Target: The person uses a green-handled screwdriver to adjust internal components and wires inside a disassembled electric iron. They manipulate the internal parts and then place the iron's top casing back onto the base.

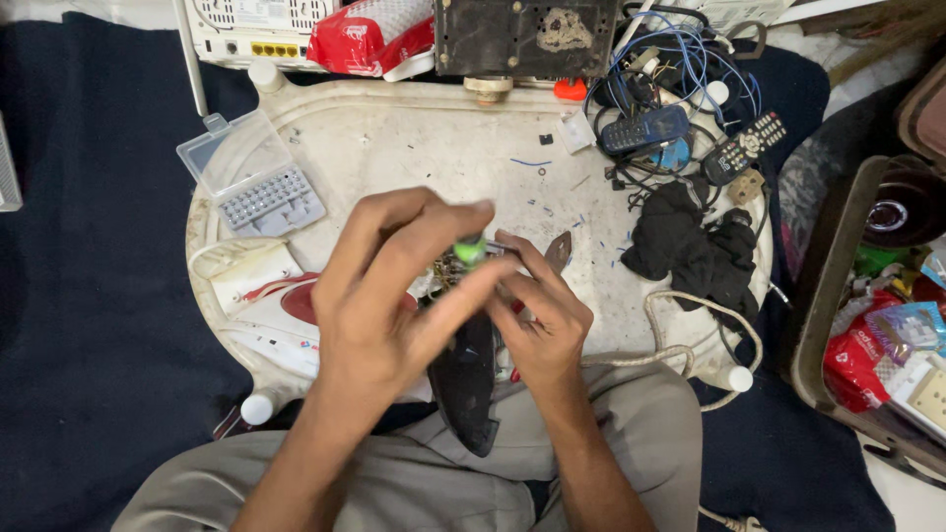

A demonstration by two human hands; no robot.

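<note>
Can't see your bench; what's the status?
Left hand grips green-handled screwdriver. Right hand steadies dark device. Black cloth lies clear, right.

This looks like a makeshift home repair spot for small electronics, set up on the floor. The landmark is a worn white plastic surface [414,148], scattered with wire clippings. At its left edge lies a clear bit case [251,175]; at its upper right, tangled blue wires [680,59], an old mobile phone [645,128] and a remote control [744,148]; beyond its far edge, a white router [261,30]. Dark blue cloth [89,296] lies underneath.
</note>
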